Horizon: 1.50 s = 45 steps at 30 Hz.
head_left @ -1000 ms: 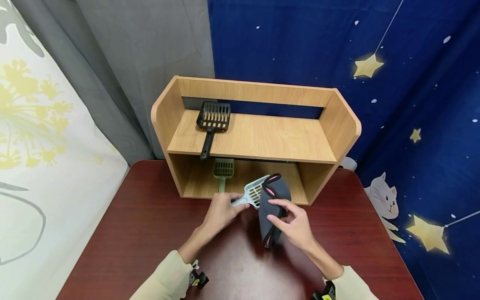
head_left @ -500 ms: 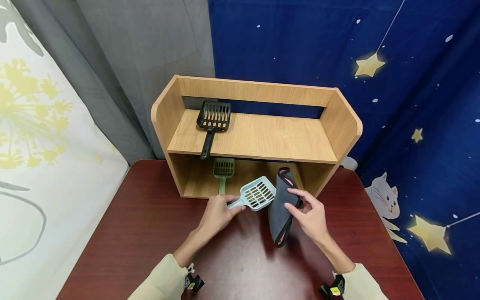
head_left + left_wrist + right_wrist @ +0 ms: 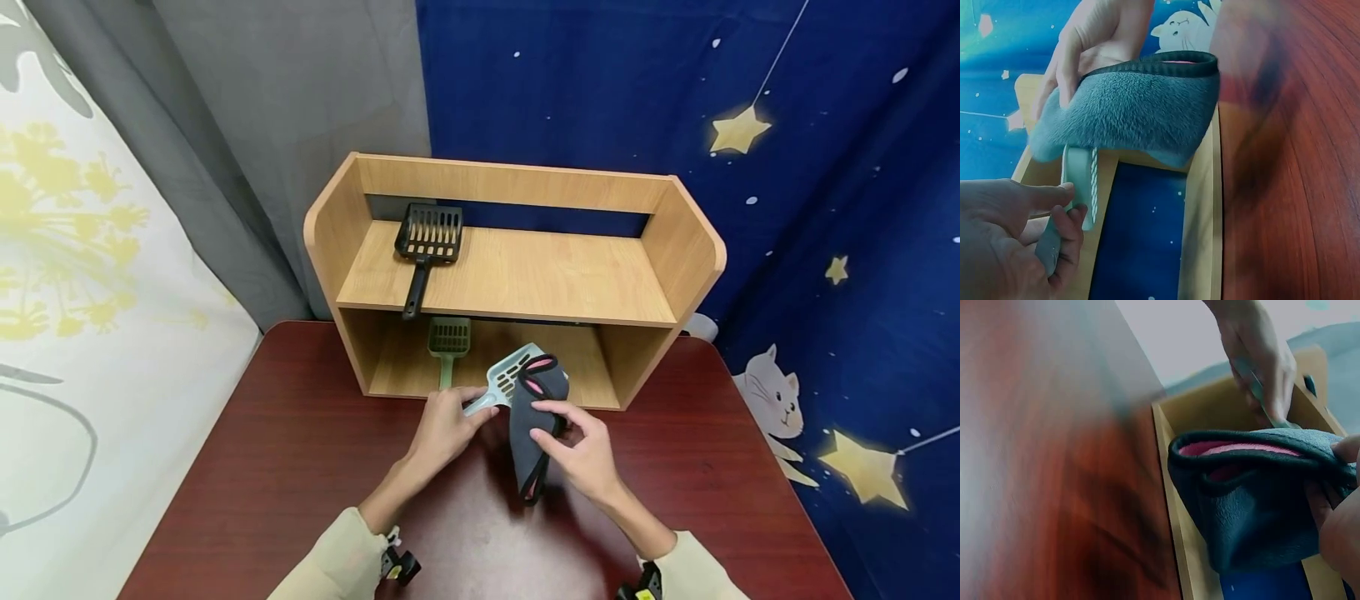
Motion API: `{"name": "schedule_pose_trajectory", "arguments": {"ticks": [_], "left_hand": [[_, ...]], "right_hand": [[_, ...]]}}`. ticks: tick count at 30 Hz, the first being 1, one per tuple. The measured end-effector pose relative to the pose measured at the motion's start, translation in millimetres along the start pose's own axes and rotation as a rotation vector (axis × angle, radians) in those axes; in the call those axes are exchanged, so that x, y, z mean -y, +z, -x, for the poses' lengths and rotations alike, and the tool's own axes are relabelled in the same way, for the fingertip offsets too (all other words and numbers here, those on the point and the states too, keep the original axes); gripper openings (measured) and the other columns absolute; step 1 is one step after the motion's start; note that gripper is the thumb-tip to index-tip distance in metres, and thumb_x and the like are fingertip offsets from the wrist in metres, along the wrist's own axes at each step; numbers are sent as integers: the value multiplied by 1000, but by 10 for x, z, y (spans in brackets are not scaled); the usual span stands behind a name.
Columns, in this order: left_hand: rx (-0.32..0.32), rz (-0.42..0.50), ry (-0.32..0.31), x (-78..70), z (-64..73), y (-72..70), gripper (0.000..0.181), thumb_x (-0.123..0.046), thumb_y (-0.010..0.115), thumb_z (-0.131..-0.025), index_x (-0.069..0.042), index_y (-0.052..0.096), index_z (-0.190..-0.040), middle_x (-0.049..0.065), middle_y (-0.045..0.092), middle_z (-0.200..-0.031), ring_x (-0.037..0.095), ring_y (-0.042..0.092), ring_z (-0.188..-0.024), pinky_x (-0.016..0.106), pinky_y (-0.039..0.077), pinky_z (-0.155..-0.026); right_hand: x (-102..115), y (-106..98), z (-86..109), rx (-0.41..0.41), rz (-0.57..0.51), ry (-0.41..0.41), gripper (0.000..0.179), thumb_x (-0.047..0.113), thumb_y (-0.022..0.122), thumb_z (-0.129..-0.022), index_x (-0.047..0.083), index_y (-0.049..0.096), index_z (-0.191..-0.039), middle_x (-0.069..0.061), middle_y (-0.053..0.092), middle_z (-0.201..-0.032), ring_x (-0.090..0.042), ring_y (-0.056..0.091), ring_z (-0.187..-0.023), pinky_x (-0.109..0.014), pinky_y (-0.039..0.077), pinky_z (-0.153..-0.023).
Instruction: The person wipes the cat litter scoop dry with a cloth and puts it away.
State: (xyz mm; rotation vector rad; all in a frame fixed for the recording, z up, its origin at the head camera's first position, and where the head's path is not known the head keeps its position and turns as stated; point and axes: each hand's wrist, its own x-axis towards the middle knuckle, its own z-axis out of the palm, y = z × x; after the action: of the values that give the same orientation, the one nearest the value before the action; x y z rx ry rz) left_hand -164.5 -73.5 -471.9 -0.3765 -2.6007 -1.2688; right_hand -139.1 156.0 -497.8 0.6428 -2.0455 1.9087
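My left hand [image 3: 441, 425] grips the handle of a light blue slotted litter scoop [image 3: 480, 404], its head tilted up in front of the shelf. In my right hand [image 3: 583, 448] is a folded grey cloth [image 3: 525, 433] with black edging and a pink inner side, pinched between thumb and fingers. The cloth overlaps the right part of the scoop's head in the head view. Seen from the left wrist, the fuzzy cloth [image 3: 1141, 112] lies right against the scoop [image 3: 1079, 175] and hides much of it. Pink lining shows between the cloth's folds in the right wrist view.
A two-tier wooden shelf [image 3: 525, 283] stands at the back of the dark red table [image 3: 300, 467]. On its upper tier lies a black litter scoop [image 3: 417, 287], handle over the front edge. A green litter scoop [image 3: 447, 367] rests on the lower tier. Curtains hang behind.
The cloth moved right, baring the scoop's head, then came back left over it with my right hand. My left hand keeps the scoop, whose head has tilted a little.
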Motion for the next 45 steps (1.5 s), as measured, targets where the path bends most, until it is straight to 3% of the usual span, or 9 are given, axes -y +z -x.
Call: {"name": "schedule_pose_trajectory", "arguments": {"ticks": [3,7,13,21,28,32,37,41,45], "left_hand": [[0,-6,7,4,26,-30,30,-12,88,-85,1,81,-111,12,81,-101,20,74,-83,33,57,-71],[6,-20,8,38,62,-51,30,-12,88,-85,1,81,-112,13,81,-102,20,73,-85,33,57,-72],[-9,-33,14,126,72,-34,35,-10,86,-87,3,78,-118,15,79,-103,20,69,-81,34,56,-70],[-24,-17,-37,306,-7,105,37,-7,84,-88,6,76,-121,20,78,-110,28,73,-88,43,57,-74],[-26,9,-58,444,-154,294,38,-2,83,-88,10,74,-123,27,76,-110,32,72,-90,45,58,-74],[-15,28,-82,469,-269,404,37,-2,82,-89,10,74,-123,26,77,-110,32,73,-92,47,60,-77],[-9,30,-116,534,-402,565,36,-4,80,-90,10,74,-123,24,78,-107,31,75,-92,46,61,-78],[-37,51,-148,587,-509,716,34,-3,79,-91,8,75,-123,23,79,-102,31,75,-87,45,61,-75],[-90,50,-169,635,-631,870,24,-3,78,-91,4,79,-113,18,79,-93,31,73,-80,47,58,-70]], "right_hand": [[-24,-156,-54,-81,12,14,39,-19,78,-82,-9,72,-119,-10,76,-105,-6,72,-85,-21,60,-71],[-35,-489,-123,-110,15,21,40,-21,77,-82,-14,69,-121,1,78,-107,-3,70,-84,-18,58,-71],[26,-995,-141,-16,63,61,40,-19,77,-84,-13,68,-123,5,78,-109,-2,69,-85,-18,57,-71],[147,-1557,-140,131,311,48,38,-14,80,-85,1,75,-119,3,75,-110,-5,65,-70,-19,53,-61],[203,-1971,-95,175,526,-12,43,-19,82,-79,4,77,-115,-3,75,-106,-5,57,-61,-21,46,-54],[204,-2162,-73,166,634,-78,48,-22,84,-73,5,79,-112,-3,75,-101,-1,53,-56,-19,43,-52],[236,-2290,-84,180,739,-166,53,-20,87,-70,14,81,-111,8,75,-106,5,63,-80,-10,49,-63],[158,-2308,-102,183,792,-303,52,-18,84,-68,14,82,-109,2,76,-102,4,58,-85,-13,45,-62],[24,-2187,-87,170,840,-444,44,-8,77,-71,12,82,-110,-2,76,-97,-5,61,-83,-18,44,-65]]}}
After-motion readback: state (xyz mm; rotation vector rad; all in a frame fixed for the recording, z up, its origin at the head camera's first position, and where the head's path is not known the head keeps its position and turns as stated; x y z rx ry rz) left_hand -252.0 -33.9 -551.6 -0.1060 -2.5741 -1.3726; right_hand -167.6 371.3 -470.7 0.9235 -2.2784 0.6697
